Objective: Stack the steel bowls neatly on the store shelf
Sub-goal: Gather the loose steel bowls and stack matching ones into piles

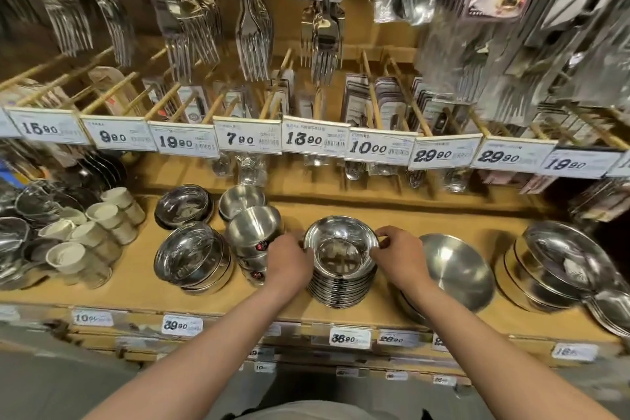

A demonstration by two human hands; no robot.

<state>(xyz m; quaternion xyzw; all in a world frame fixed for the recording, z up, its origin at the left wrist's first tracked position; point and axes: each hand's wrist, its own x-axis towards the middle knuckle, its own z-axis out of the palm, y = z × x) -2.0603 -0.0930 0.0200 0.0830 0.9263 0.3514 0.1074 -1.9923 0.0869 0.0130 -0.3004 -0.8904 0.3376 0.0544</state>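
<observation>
A tall stack of shiny steel bowls (341, 269) stands on the wooden shelf (136, 290), near its front edge at the middle. My left hand (289, 261) grips the left rim of the top bowl. My right hand (399, 256) grips the right rim of the same bowl. To the left of my left hand stands a leaning stack of deeper brushed steel bowls (254, 232). Further left are two low stacks of shiny bowls (189, 256), one behind the other.
A wide brushed steel bowl (456, 269) leans just right of my right hand, with larger bowl stacks (559, 266) beyond. White cups (88, 232) lie at the left. Price tags (313, 140) and hanging forks (255, 41) overhang the shelf's back.
</observation>
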